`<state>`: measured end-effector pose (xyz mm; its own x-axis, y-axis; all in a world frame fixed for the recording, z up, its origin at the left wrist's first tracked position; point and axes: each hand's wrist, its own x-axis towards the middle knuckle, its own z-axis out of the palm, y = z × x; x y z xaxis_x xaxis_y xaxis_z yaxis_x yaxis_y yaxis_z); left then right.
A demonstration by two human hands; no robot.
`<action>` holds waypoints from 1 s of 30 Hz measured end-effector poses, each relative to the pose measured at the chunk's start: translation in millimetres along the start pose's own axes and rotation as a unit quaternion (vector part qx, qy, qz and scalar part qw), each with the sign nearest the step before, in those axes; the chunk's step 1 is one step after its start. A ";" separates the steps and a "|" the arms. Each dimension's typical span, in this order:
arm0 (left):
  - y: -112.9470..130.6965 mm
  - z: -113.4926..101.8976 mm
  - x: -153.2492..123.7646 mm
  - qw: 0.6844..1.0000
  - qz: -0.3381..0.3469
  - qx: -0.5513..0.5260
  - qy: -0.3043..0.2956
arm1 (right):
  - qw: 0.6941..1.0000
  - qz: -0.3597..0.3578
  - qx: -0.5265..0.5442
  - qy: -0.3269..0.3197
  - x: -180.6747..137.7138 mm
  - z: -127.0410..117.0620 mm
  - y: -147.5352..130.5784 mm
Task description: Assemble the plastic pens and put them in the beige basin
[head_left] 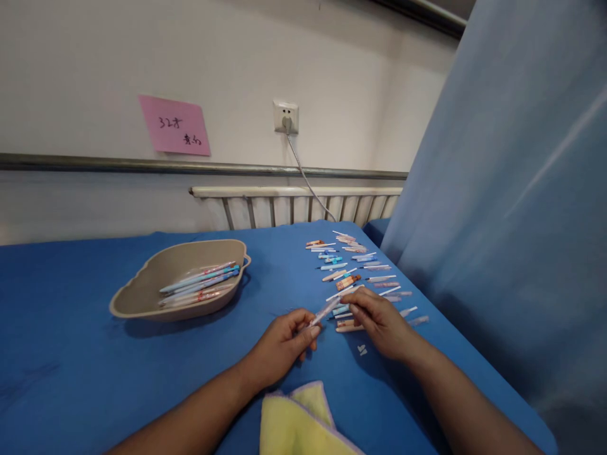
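Observation:
My left hand is closed around the lower end of a slim, pale pinkish pen, which slants up to the right. At the pen's upper end, the fingertips of my right hand are pinched together; any small part between them is too small to make out. Beneath and beyond my right hand lie rows of pen parts: barrels, caps and thin refills in brown, blue and pale tones. Two tiny white pieces rest on the blue cloth just below that hand.
A beige basin on the left holds several assembled-looking pens. A folded yellow cloth lies at the near edge. Blue sheeting covers the surface. A blue curtain hangs along the right, and a white railing runs behind.

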<state>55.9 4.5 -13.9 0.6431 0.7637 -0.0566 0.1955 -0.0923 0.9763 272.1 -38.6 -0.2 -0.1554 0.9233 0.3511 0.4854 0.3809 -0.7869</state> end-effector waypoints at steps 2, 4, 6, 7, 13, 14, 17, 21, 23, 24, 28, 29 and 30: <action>-0.8 -1.7 1.7 1.000 -0.005 -0.006 0.006 | 0.998 0.039 0.031 0.024 1.0 -1.8 4.0; -0.9 -3.2 2.7 1.000 -0.007 -0.008 0.008 | 0.988 0.090 0.114 0.054 2.4 -2.6 7.2; 0.6 -3.5 2.4 1.000 -0.007 -0.010 0.007 | 0.965 0.123 0.218 0.081 3.8 -2.0 8.1; 2.0 -3.0 1.7 1.000 -0.008 -0.012 0.003 | 0.952 0.131 0.263 0.092 4.5 -1.2 7.3; 9.4 3.5 -4.1 0.999 -0.010 -0.012 -0.047 | 0.923 0.135 0.334 0.136 4.6 4.7 -3.2; 9.3 4.2 -4.4 0.999 -0.009 -0.012 -0.050 | 0.921 0.134 0.338 0.139 4.1 5.1 -4.4; 7.1 4.9 -4.3 0.999 -0.006 -0.015 -0.050 | 0.922 0.124 0.339 0.141 2.6 4.9 -7.4; 4.9 4.9 -3.3 0.999 -0.006 -0.021 -0.044 | 0.938 0.106 0.299 0.139 1.4 4.3 -12.2; 5.3 4.8 -3.0 0.999 -0.007 -0.023 -0.042 | 0.943 0.103 0.287 0.134 1.2 4.7 -13.9; 5.8 4.7 -2.8 0.999 -0.008 -0.023 -0.042 | 0.944 0.103 0.285 0.133 1.2 5.0 -14.1; 7.7 3.9 -2.2 0.999 -0.016 -0.017 -0.034 | 0.943 0.098 0.287 0.134 1.4 5.2 -12.3; 7.9 3.7 -2.1 0.999 -0.016 -0.017 -0.034 | 0.943 0.098 0.288 0.138 1.5 5.1 -11.7; 8.0 3.5 -2.0 0.999 -0.016 -0.017 -0.034 | 0.942 0.098 0.288 0.140 1.5 4.8 -11.2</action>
<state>58.9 0.0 -6.6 0.6867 0.7199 -0.1008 0.1916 -0.0455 0.9804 262.2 -41.3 6.7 0.1614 0.9605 0.2267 -0.0791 0.2416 -0.9672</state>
